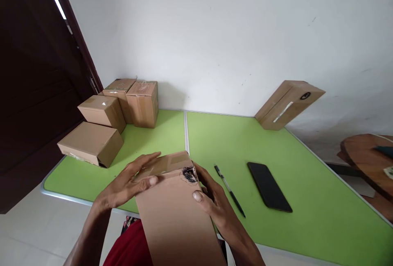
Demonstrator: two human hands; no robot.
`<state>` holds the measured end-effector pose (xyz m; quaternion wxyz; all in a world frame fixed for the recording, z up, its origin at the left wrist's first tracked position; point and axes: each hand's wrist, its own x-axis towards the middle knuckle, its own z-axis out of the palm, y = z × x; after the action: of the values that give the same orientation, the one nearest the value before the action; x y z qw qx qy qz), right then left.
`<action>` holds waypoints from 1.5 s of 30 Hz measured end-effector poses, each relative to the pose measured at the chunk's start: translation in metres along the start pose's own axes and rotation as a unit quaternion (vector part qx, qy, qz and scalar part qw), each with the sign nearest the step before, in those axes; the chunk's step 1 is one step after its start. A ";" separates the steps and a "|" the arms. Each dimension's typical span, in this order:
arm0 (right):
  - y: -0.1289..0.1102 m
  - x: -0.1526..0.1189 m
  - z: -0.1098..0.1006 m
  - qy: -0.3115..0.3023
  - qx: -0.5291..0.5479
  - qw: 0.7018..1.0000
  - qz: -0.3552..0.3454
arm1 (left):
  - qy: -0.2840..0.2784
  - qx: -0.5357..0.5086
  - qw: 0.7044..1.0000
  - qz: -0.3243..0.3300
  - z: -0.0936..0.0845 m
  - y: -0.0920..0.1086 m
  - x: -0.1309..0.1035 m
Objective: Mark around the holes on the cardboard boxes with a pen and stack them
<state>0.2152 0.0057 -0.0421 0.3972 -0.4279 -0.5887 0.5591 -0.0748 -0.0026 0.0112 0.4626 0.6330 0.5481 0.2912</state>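
Grasping a cardboard box (179, 221) between both bare hands, the person in the head view has it at the middle of the worktop's near edge, its taped end above the green worktop (215, 135) and its body running back past that edge. The left hand (132, 182) grips the upper left of the box, thumb on the broad face and fingers along the taped end. The right hand (213, 198) clasps the right side, its thumb on the border of the broad face. Between them, at the upper right corner of that face, is a torn, blackened patch (190, 174).

Just beside the right hand, a pen (229, 191) lies slantwise, one end pointing to the near edge. Farther toward the right edge, a dark phone (269, 187) lies flat.

At the far right corner, by the wall (215, 32), stands another carton (290, 104) with a pale strip and a dark round mark; whether it truly leans, I cannot tell. Toward the far left corner, two upright cartons stand side by side, one left (119, 85) and one right (141, 104); before them sits a lower carton (100, 112), and nearer, along the left edge, a flat carton (90, 141). A light seam (186, 128) runs from the far edge toward the held box.
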 end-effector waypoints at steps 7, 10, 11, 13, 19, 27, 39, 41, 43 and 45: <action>-0.002 -0.018 -0.004 0.007 0.011 1.000 0.012 | -0.092 0.120 0.988 0.043 -0.012 0.033 0.018; -0.005 -0.020 0.000 0.016 -0.011 1.000 0.020 | -0.085 0.132 0.986 0.047 -0.004 0.043 0.029; -0.006 -0.021 0.001 0.020 -0.022 0.999 0.023 | -0.080 0.127 0.988 0.047 -0.002 0.046 0.030; -0.010 -0.022 0.005 0.031 -0.039 0.999 0.023 | -0.083 0.128 0.988 0.039 0.004 0.051 0.030; -0.043 -0.031 0.027 0.073 -0.050 0.994 0.058 | -0.107 0.182 0.977 0.009 0.012 0.066 0.015; -0.042 -0.035 0.045 0.097 -0.127 0.987 -0.004 | -0.091 0.148 0.984 0.034 0.021 0.074 0.004; -0.028 -0.042 0.047 0.051 -0.117 0.990 0.061 | -0.113 0.144 0.983 0.006 0.021 0.061 0.012; -0.030 -0.039 0.047 0.050 -0.120 0.990 0.060 | -0.112 0.146 0.983 -0.003 0.025 0.058 0.013; -0.031 -0.036 0.048 0.046 -0.124 0.990 0.053 | -0.104 0.146 0.984 -0.010 0.029 0.057 0.013; -0.030 -0.033 0.047 0.052 -0.127 0.989 0.048 | -0.098 0.145 0.984 -0.013 0.031 0.056 0.014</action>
<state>0.1795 -0.0409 -0.0146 0.3419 -0.5315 -0.6123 0.4751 -0.0210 0.0046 0.0472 0.4208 0.7118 0.5449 0.1392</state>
